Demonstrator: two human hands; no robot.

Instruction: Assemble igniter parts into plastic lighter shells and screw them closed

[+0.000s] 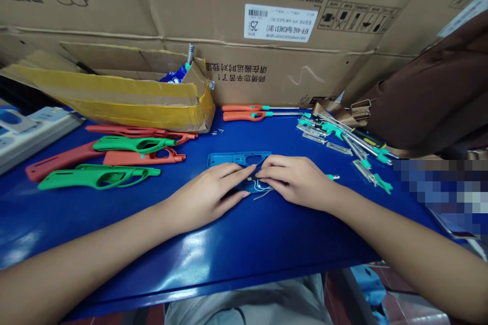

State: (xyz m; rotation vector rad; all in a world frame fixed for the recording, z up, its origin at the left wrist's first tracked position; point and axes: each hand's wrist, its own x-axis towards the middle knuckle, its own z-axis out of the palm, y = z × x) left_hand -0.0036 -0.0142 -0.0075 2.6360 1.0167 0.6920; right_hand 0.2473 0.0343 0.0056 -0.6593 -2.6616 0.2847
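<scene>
Both my hands meet over a blue lighter casing half low on the table in front of me. My left hand grips its left part between thumb and fingers. The fingers of my right hand are pinched together at its right part, beside thin white wires; exactly what the fingertips touch is hidden. A teal-and-metal rod tip sticks out beyond my right hand. Just behind my hands lies a second blue casing half, its inner side upward, partly covered by the right fingers.
Red and green lighter casings are piled at left, near a power strip and a yellow-taped carton. Two orange lighters lie at the back. Metal rods, teal parts and clear pieces are scattered at right, beside brown cloth.
</scene>
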